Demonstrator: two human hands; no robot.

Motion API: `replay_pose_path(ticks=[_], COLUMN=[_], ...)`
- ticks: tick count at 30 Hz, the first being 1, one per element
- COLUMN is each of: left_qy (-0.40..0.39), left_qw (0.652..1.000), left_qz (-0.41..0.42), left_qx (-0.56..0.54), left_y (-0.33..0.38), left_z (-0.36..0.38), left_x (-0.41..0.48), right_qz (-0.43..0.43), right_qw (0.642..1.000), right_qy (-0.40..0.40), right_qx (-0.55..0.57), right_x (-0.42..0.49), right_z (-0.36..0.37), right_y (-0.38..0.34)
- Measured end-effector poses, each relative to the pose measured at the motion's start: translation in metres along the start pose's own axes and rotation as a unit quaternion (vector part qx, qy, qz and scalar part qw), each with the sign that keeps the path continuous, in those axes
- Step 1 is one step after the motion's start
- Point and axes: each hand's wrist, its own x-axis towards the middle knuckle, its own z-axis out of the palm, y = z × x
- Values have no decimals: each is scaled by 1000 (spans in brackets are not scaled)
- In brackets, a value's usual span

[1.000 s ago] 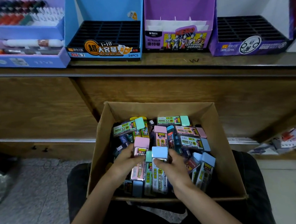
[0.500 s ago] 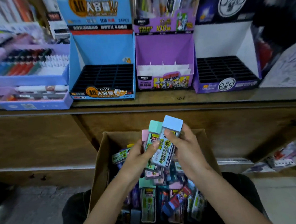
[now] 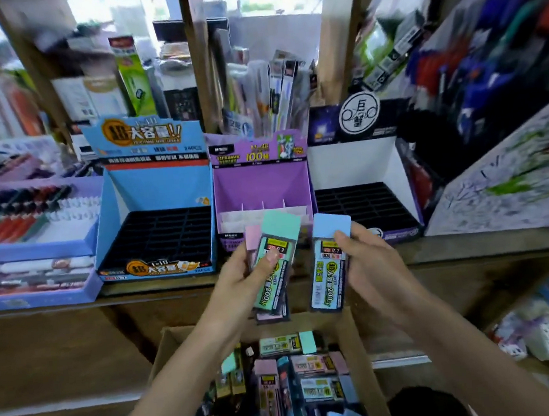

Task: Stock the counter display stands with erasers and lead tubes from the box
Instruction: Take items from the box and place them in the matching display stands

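Note:
My left hand holds a green-capped lead tube with a pink one stacked behind it. A blue-capped lead tube is gripped in my right hand. Both hands hover above the cardboard box and just in front of the counter's edge. On the counter stand a blue display stand with a black slotted tray, a purple stand with white dividers, and a dark purple stand with a black slotted tray. Several more tubes lie loose in the box.
A lilac tray of pens sits at the counter's left. A sloped printed board stands at the right. Shelves crowded with stationery rise behind the stands. The wooden counter front drops below, with packets on the floor at right.
Both hands lifted out of the box with the tubes and rose toward the stands. The tubes, held together before, are split between the two hands. The camera tilted up.

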Motion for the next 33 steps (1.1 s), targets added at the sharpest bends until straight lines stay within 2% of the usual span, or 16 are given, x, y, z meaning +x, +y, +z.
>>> replay_pose_path(ticks=[2,6,9,12,17,26,33], left_qy=[7,30,42,53,68,68,64], left_qw=[1000,999,998,998,997,997,998], left_qz=[14,31,29,22,13,14,15], left_qx=[21,27,31,31,23,21,22], left_y=[6,9,7,4,-3,-3,0], left_z=[2,5,7,8,5,5,6], left_x=[11,29,36,38,38,39,41], right_qz=[-59,-190,-226,-247,-259,-218,-193], right_qw=[995,961,947,939,929,947,938], right_qy=[27,62,86,75,40,22,2], right_qx=[-73,-191,-210,-229,-261,-235,-289], right_x=[11,43,74,103,131,146,149], right_z=[-16,-43,-49,-48,-45,-47,-58], right_y=[-21,-70,-89,-91,-77,-71,-72])
